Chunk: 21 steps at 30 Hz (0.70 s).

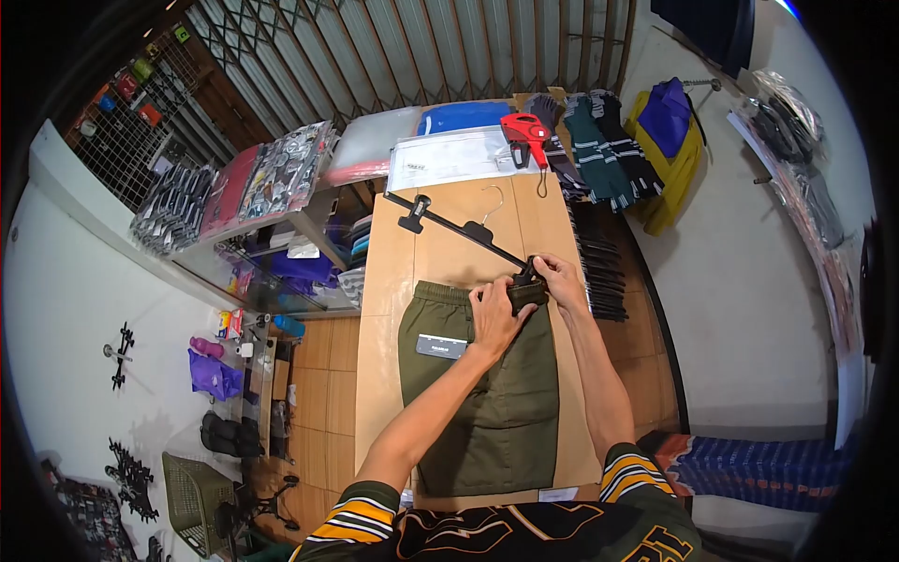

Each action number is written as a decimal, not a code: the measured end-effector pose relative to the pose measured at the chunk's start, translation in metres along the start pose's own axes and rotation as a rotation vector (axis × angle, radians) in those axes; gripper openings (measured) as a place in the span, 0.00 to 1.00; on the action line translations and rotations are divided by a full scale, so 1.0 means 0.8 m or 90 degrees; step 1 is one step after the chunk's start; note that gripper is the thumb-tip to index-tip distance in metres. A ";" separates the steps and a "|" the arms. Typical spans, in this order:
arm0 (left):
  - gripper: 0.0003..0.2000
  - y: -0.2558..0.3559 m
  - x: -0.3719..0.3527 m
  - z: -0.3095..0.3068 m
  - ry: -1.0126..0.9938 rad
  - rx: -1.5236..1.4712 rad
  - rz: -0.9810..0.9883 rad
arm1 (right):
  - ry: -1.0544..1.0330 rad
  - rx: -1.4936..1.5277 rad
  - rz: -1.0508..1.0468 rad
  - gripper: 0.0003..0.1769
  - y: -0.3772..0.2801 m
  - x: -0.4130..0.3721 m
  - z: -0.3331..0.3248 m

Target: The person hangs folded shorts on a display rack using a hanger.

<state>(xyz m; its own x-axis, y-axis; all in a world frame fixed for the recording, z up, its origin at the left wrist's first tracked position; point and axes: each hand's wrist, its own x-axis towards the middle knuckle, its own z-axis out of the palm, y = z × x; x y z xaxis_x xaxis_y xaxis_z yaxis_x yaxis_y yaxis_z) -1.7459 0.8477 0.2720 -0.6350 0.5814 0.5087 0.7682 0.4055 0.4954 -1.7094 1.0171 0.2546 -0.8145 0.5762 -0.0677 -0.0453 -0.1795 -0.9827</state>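
Note:
Olive-green shorts [478, 412] lie on the tan table, waistband towards the far side, with a dark label tag [440, 347] on the front. A black clip hanger [468, 231] with a metal hook slants across the tabletop beyond them. Its left clip [413, 215] is apart from the shorts; the right one is at the waistband's right end. My left hand [499, 320] is closed on the waistband near that end. With bent fingers, my right hand [559, 280] grips the hanger's right clip. The fingers partly hide the clip, so whether it bites the cloth cannot be seen.
At the table's far end [389, 272] lie a red price-label gun [527, 139], clear plastic bags [445, 161] and a blue packet [464, 117]. Packed clothes [281, 169] sit on a glass case at left. Dark folded garments [599, 262] are stacked low at right.

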 end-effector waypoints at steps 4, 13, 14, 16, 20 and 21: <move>0.32 -0.003 0.000 0.003 0.006 -0.007 -0.007 | -0.018 -0.032 0.022 0.13 -0.003 0.004 -0.008; 0.30 -0.005 -0.003 0.001 0.006 -0.028 -0.009 | -0.123 -0.295 -0.079 0.14 -0.023 0.006 -0.022; 0.29 -0.007 -0.004 0.002 0.014 -0.043 -0.006 | -0.147 -0.314 -0.097 0.14 -0.024 0.008 -0.022; 0.28 -0.007 -0.003 0.000 0.020 -0.050 -0.005 | -0.172 -0.337 -0.117 0.15 -0.028 0.010 -0.021; 0.28 -0.009 -0.003 0.002 0.038 -0.079 0.002 | -0.214 -0.356 -0.071 0.15 -0.033 0.014 -0.017; 0.28 -0.009 -0.004 0.002 0.038 -0.081 0.003 | -0.229 -0.372 -0.066 0.16 -0.033 0.015 -0.016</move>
<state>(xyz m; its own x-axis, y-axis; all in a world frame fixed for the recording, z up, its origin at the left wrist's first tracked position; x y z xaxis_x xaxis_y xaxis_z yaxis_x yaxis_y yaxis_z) -1.7491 0.8438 0.2659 -0.6382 0.5385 0.5502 0.7569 0.3080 0.5764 -1.7104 1.0393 0.2777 -0.9686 0.2486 -0.0068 0.1038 0.3794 -0.9194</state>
